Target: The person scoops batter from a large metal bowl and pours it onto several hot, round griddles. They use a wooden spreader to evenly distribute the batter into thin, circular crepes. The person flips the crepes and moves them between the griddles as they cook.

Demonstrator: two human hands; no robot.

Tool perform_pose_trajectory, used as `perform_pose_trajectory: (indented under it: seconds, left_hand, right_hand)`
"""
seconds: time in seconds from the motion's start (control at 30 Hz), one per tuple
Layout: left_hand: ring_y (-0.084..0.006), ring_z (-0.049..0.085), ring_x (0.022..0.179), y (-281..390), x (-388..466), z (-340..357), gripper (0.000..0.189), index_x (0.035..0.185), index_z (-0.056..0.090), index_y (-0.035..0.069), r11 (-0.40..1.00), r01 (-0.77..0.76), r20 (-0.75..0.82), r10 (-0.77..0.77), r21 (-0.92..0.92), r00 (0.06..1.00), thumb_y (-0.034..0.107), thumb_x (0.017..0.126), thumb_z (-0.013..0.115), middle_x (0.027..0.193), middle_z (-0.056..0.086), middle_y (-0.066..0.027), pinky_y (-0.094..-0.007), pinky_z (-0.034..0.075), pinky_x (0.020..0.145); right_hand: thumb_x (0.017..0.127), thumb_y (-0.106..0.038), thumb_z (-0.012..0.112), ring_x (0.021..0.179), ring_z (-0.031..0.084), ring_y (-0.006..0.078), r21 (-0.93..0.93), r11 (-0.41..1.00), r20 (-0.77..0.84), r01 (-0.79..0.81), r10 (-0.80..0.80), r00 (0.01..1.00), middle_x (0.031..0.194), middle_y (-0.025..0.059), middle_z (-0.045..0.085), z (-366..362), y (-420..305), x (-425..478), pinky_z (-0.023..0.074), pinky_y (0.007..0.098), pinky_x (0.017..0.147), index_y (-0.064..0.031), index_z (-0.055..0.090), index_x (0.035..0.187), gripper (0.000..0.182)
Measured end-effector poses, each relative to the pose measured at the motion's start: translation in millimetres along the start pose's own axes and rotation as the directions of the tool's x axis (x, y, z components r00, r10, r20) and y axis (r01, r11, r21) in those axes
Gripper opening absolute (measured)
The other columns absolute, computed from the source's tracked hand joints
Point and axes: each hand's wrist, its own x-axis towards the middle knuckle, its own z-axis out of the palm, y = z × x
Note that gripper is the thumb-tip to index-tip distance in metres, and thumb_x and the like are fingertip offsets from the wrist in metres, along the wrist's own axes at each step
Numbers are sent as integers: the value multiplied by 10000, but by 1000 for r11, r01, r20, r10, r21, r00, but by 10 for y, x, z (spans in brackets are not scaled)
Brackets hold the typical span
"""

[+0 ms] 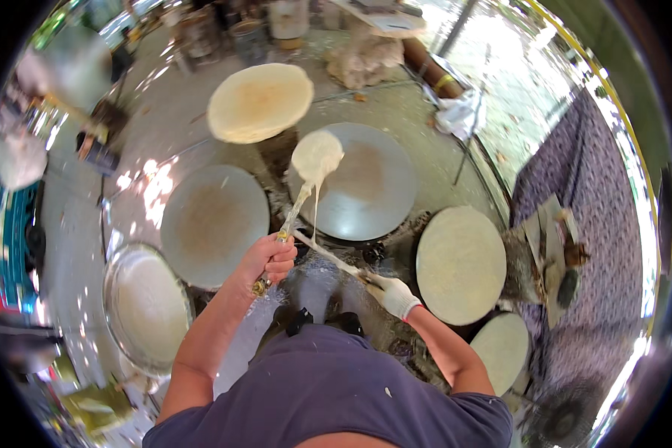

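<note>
My left hand [269,257] is closed around the handle of a ladle [317,157], whose bowl is coated with pale batter. A strand of batter hangs from the ladle down to a thin stick-like tool [333,259]. That tool is gripped by my right hand [393,295], which wears a white knit glove. The ladle's bowl is over the left part of a round grey griddle [386,173] with a brownish middle. Another such griddle [201,224] lies left of my left hand. Pale round sheets [461,266] [501,353] cover two round surfaces at the right.
A large pale round sheet [260,102] is beyond the griddles. A wide metal basin [145,308] of whitish batter stands at the left. Buckets [249,40] stand at the back. A patterned cloth [588,224] hangs at the right, beside a fan [563,411]. A blurred person [33,73] is at the far left.
</note>
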Motion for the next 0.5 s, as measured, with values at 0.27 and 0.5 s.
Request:
perform_pose_trajectory:
  seconds: [0.27,0.5]
  left_hand:
    - [-72,335,370,-236,1615,248,153,925,401,81,824,-105,94,63,556,994,68,855,536,545,368,9,-250,285,329]
    - [-345,571,585,-574,2940,-449,219,999,431,23,92,-243,198,346,966,917,85,814,530,669,569,-193,-456,430,529]
  right_hand:
    - [923,-204,507,539,432,54,967,83,-244,242,581,777,682,-22,501,-24,105,858,351,198,466,-126,511,1305,390]
    - [921,-204,490,1046,607,239,757,647,-617,91,662,426,1152,163,625,501,258,1172,444,292,895,-71,497,1313,414]
